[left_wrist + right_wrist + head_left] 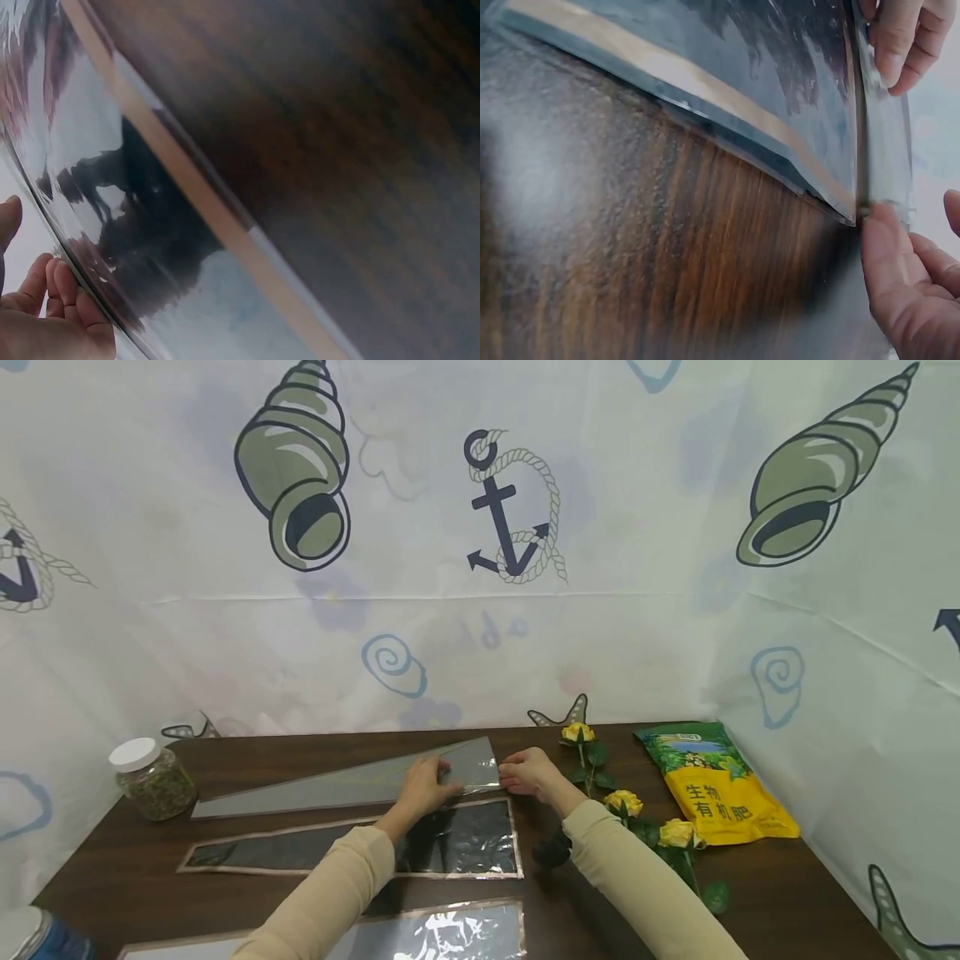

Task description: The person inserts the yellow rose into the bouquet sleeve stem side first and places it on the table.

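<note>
Below all the fingers, see the brown table. Just on the person's side of the fingers, note a framed strip, lying flat and roughly parallel. Right at the fingertips, find the grey sheet, with long axis running off leftward from both hands, tapering to a thin end well apart from them and broadest beside them. Off to the right of the fingers, well apart, see a yellow-green bag. At the broad end, see the left hand over the sheet, thumb standing off from loosely bent fingers, with nothing seen gripped; and the right hand, nearer the end edge, with bent fingertips touching near the corner. Cannot tell if pinching there or merely pressing.
</note>
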A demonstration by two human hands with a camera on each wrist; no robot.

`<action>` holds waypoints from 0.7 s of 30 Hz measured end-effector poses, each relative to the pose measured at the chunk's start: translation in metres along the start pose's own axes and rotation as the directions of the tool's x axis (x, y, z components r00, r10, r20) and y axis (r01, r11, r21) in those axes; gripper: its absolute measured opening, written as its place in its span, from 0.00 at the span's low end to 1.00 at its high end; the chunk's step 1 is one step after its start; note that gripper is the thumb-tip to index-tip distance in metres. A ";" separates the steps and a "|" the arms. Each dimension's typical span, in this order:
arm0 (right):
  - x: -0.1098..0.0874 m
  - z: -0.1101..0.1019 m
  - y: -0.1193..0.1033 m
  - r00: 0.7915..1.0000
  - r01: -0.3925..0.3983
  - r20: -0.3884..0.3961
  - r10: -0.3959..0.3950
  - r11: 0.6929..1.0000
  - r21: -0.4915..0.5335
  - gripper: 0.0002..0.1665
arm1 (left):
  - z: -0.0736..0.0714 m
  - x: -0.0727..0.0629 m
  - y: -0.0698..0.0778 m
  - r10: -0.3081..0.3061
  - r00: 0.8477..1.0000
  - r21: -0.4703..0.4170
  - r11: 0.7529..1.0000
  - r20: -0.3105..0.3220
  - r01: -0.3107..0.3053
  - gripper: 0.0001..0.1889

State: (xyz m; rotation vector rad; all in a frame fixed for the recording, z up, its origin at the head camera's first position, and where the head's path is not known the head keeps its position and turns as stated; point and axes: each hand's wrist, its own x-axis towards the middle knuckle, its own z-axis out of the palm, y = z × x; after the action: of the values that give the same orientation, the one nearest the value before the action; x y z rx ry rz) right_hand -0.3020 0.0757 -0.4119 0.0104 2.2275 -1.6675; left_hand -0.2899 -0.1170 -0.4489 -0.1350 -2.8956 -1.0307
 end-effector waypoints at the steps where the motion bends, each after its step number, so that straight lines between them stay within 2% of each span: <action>1: 0.000 0.001 -0.001 1.000 -0.006 -0.008 0.006 1.000 0.008 0.21 | 0.001 0.000 -0.001 -0.004 1.000 -0.018 1.000 0.005 0.004 0.22; 10: 0.015 0.007 0.005 0.997 -0.047 -0.053 0.049 0.998 0.045 0.19 | 0.001 -0.001 -0.001 -0.067 0.997 -0.177 0.981 0.048 0.074 0.23; 14: 0.024 0.010 0.006 0.994 -0.068 -0.081 0.073 0.996 0.061 0.18 | 0.000 -0.002 0.000 -0.067 0.997 -0.196 0.978 0.049 0.076 0.23; 17: 0.027 0.012 0.006 0.993 -0.057 -0.096 0.064 0.996 0.075 0.16 | -0.001 -0.004 -0.001 -0.063 0.997 -0.198 0.978 0.044 0.070 0.23; 18: 0.019 0.013 -0.001 0.993 -0.054 -0.098 0.061 0.996 0.074 0.17 | -0.002 -0.005 -0.001 -0.063 0.997 -0.198 0.978 0.045 0.070 0.23; 21: 0.024 0.015 0.001 0.995 -0.027 -0.092 0.035 0.996 0.089 0.19 | -0.002 -0.004 -0.002 -0.073 0.996 -0.212 0.974 0.050 0.082 0.23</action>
State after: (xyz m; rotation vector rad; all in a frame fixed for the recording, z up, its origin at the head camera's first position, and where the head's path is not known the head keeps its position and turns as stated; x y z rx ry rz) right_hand -0.3200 0.0571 -0.4231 0.1468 2.2072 -1.7805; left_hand -0.2858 -0.1203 -0.4485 -0.0552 -2.8393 -1.3687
